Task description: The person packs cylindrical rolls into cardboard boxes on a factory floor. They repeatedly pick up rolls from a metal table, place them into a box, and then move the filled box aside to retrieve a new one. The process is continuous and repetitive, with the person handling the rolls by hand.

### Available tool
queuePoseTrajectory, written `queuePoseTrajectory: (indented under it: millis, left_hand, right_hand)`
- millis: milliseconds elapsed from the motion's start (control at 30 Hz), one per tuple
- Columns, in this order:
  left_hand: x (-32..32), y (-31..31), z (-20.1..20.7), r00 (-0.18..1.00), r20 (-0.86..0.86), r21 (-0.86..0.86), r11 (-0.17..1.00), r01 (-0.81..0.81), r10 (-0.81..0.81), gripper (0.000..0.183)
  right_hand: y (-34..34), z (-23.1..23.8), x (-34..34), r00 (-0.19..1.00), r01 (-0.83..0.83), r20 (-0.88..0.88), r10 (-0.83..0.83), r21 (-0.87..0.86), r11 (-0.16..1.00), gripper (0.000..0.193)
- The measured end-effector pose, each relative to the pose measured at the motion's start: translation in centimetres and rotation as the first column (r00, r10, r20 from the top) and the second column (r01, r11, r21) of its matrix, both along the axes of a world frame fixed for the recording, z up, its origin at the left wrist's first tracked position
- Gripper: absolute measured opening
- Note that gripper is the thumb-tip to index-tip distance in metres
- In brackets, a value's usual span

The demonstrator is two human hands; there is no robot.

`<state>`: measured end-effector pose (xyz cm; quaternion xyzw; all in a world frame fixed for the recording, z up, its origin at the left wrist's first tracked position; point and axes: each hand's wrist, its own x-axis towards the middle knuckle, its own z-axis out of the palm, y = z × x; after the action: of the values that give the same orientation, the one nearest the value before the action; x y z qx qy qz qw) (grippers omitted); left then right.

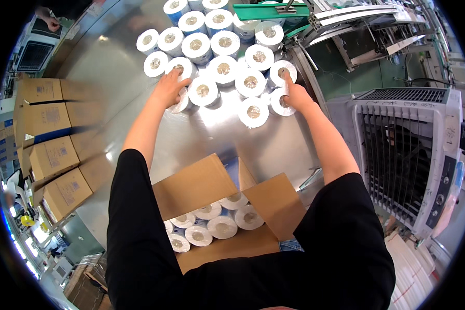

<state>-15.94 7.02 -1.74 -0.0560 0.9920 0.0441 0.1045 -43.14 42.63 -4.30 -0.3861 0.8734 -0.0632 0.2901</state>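
Note:
Many white paper rolls (223,70) in clear and blue film stand on end on the metal table, film tucked into their cores. My left hand (169,89) is on two rolls at the group's near left, its fingers at the core of one roll (185,67) and its thumb at the core of the nearer one. At the near right, my right hand (297,96) grips two more rolls, index finger at the core of the farther roll (279,66), thumb at that of the nearer. A cardboard box (232,254) before my body, flaps up, contains several rolls.
The shiny metal table (134,116) spreads beneath the rolls. Several cardboard boxes (51,118) line its left edge. A green bar (263,11) and metal conveyor frame (356,18) lie at the far right. Beside my right arm stands a grey air cooler (398,155). Another person's hand (50,22) shows far left.

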Motion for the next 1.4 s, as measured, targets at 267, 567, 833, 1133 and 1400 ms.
queuePoseTrajectory:
  millis: [267, 567, 833, 1133, 1400]
  left_hand:
    - [3.7, 1.2, 2.4, 0.969, 0.126, 0.039, 0.975, -0.217, 0.211, 0.033]
    - [25.9, 8.6, 27.6, 0.548, -0.103, 0.744, 0.430, -0.512, 0.830, 0.031]
    - [36.8, 25.4, 31.3, 0.789, 0.221, 0.439, 0.664, -0.606, 0.573, 0.029]
    - [37.1, 23.2, 26.9, 0.861, 0.460, 0.286, 0.881, -0.378, 0.220, 0.029]
    - [14.7, 11.2, 20.8, 0.943, -0.326, -0.018, 0.997, -0.070, 0.060, 0.030]
  right_hand:
    - [7.9, 1.0, 10.7, 0.976, 0.146, 0.156, -0.152, 0.047, 0.988, 0.090]
    - [12.5, 20.9, 11.6, 0.924, 0.185, -0.169, -0.344, -0.590, 0.786, 0.070]
    - [5.0, 31.3, 30.9, 0.484, -0.635, 0.281, 0.828, -0.539, 0.554, 0.064]
    - [0.0, 21.6, 46.7, 0.427, -0.720, 0.525, 0.736, -0.296, 0.628, 0.082]
    - [-4.7, 16.7, 18.7, 0.992, 0.042, -0.083, -0.093, -0.484, 0.874, 0.047]
